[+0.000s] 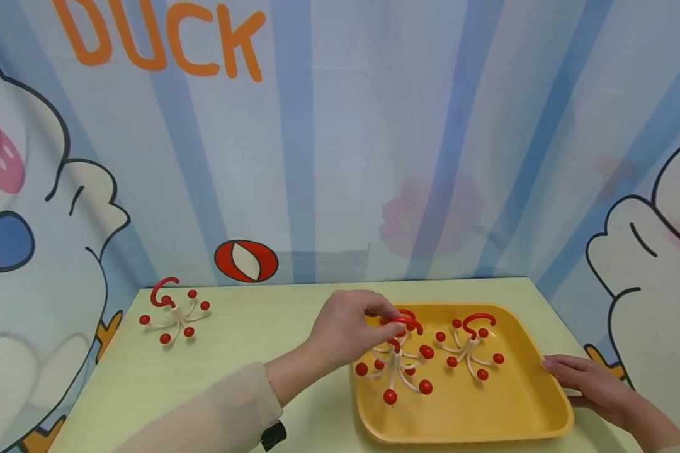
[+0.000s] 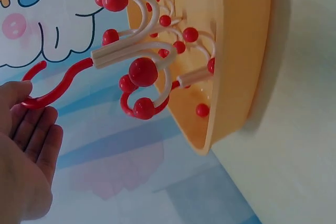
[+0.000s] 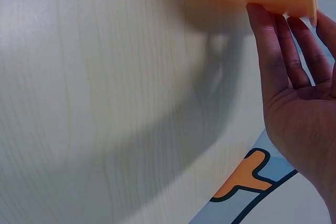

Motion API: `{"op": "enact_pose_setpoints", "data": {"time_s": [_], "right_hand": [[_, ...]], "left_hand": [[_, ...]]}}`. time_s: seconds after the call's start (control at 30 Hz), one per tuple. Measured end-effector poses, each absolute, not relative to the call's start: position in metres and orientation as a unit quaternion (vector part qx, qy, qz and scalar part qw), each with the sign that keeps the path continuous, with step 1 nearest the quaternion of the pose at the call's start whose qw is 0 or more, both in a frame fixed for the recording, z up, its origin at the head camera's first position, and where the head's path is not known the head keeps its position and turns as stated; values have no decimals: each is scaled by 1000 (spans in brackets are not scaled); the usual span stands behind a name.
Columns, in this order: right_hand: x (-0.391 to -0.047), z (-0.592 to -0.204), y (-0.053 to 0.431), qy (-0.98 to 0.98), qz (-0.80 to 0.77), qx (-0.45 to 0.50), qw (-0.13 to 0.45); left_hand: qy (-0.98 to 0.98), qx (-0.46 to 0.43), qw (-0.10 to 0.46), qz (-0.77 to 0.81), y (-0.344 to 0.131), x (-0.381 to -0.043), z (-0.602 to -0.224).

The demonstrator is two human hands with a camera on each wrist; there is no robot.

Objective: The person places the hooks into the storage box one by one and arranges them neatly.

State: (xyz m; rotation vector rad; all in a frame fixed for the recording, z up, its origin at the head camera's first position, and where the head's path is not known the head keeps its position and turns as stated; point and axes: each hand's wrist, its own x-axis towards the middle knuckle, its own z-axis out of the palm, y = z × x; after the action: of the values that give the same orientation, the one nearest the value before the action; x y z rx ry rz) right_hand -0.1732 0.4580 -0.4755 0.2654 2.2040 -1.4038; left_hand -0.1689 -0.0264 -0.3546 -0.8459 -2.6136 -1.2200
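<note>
Bright, even light; soft shadows, wide-angle bending at edges.

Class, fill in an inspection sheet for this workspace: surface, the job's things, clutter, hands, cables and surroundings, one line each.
Surface: pale green table, wood grain showing in the right wrist view.
Job's things: yellow tray holding hooked toys with red balls; the held toy is at the tray's left end, a second toy lies beside it.
Clutter: a third toy sits apart at the table's far left.
Hands: left hand pinches the held toy's red hook; right hand rests flat against the tray's right edge.
Cables: nothing seen.
Surroundings: blue-striped cartoon backdrop with orange lettering.
</note>
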Motion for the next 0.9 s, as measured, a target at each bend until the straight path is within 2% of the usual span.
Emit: {"op": "enact_pose_setpoints", "data": {"time_s": [0.9], "right_hand": [[-173, -476, 465, 795, -539, 77, 268]], "left_hand": [[-864, -232, 79, -439, 0, -155, -414]]}}
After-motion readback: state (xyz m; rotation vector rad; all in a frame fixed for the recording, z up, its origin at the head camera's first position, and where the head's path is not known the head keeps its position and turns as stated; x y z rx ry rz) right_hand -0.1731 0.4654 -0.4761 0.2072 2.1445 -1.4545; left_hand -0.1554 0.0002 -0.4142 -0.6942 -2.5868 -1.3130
